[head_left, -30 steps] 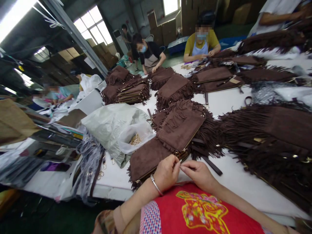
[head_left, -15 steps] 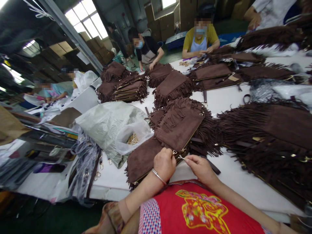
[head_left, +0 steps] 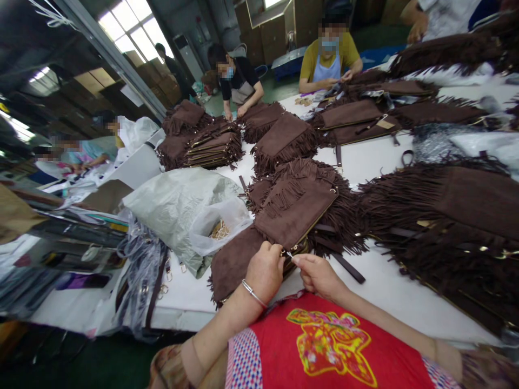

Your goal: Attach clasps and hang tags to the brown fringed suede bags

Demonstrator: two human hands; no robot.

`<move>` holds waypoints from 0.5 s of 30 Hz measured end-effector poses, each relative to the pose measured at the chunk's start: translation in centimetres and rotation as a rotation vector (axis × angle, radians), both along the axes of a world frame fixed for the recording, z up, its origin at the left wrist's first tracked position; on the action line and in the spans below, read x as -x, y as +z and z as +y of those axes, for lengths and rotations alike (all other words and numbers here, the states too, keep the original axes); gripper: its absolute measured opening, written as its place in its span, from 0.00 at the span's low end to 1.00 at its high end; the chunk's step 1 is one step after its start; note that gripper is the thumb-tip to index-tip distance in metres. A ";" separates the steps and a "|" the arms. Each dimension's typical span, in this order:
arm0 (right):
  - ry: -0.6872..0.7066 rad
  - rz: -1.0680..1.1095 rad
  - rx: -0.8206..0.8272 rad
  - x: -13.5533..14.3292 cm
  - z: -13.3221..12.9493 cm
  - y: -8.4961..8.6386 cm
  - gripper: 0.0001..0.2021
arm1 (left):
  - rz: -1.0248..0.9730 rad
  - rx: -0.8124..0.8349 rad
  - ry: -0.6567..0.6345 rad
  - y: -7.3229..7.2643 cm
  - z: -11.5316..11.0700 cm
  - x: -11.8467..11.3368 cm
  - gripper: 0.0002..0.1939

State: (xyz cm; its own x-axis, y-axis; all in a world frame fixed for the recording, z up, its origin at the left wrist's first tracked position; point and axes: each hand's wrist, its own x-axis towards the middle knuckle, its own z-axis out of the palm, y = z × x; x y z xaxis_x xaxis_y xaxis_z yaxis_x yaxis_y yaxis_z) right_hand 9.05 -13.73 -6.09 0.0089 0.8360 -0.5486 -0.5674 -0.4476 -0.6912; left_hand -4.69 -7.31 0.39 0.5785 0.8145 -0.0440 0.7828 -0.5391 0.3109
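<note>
A brown suede fringed bag (head_left: 298, 213) lies on the pile in front of me, its gold zipper edge towards me. My left hand (head_left: 265, 273) is closed at the bag's near corner, beside a small gold ring, its fingertips partly hidden. Close to its right, my right hand (head_left: 318, 274) pinches a thin white string (head_left: 289, 254) at that same corner. Beneath my left hand lies another brown bag (head_left: 235, 265). A dark strap (head_left: 348, 268) extends over the table just right of my right hand.
A clear plastic bag of gold chain (head_left: 221, 229) sits on a grey-white sack (head_left: 174, 202) at left. Loose metal clasps (head_left: 164, 289) lie on the white table. More fringed bags (head_left: 478, 205) are heaped at right and at the back (head_left: 214, 143). Several co-workers sit or stand beyond.
My right hand has moved left, closer to my left hand, with the white string between its fingers. The left hand has shifted slightly left and stays at the bag's corner.
</note>
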 end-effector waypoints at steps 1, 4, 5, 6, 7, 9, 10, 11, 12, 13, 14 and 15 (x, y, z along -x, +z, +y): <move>0.009 0.013 0.013 0.1 0.1 0.1 0.24 | 0.038 -0.019 0.002 0.0 0.0 -0.1 0.07; 0.029 0.033 0.041 0.5 0.1 -0.1 0.23 | 0.090 -0.024 -0.013 -0.1 0.3 -0.2 0.07; 0.025 0.032 0.047 0.6 0.1 -0.2 0.23 | 0.083 -0.008 -0.020 -0.1 0.4 -0.3 0.06; 0.017 0.030 0.052 0.7 0.1 -0.4 0.23 | 0.065 0.013 -0.024 -0.1 0.6 -0.3 0.05; 0.007 0.028 0.056 0.7 0.1 -0.6 0.24 | 0.040 0.036 -0.023 -0.1 0.7 -0.3 0.05; -0.006 0.026 0.057 0.8 0.0 -0.9 0.24 | -0.024 0.085 -0.010 -0.1 0.9 -0.4 0.05; -0.004 0.031 0.054 0.8 0.0 -1.0 0.24 | -0.057 0.107 -0.002 -0.1 0.9 -0.5 0.05; -0.003 0.040 0.047 0.8 0.0 -1.0 0.24 | -0.085 0.125 0.007 0.0 0.9 -0.5 0.05; -0.002 0.055 0.040 0.7 0.0 -1.0 0.25 | -0.108 0.140 0.013 0.0 0.8 -0.6 0.06; -0.004 0.077 0.031 0.7 -0.1 -0.9 0.24 | -0.124 0.153 0.016 0.1 0.7 -0.7 0.06; -0.009 0.102 0.022 0.6 -0.1 -0.9 0.24 | -0.135 0.161 0.019 0.2 0.6 -0.7 0.06; -0.016 0.129 0.010 0.5 -0.2 -0.8 0.24 | -0.143 0.167 0.020 0.2 0.5 -0.8 0.06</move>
State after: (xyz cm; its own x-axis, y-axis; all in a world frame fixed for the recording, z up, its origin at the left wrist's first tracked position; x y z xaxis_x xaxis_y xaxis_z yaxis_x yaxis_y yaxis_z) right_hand 8.54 -13.93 -6.91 -0.0487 0.8306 -0.5547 -0.6584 -0.4443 -0.6075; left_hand -3.87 -6.78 0.59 0.5722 0.8142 -0.0981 0.7345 -0.4556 0.5029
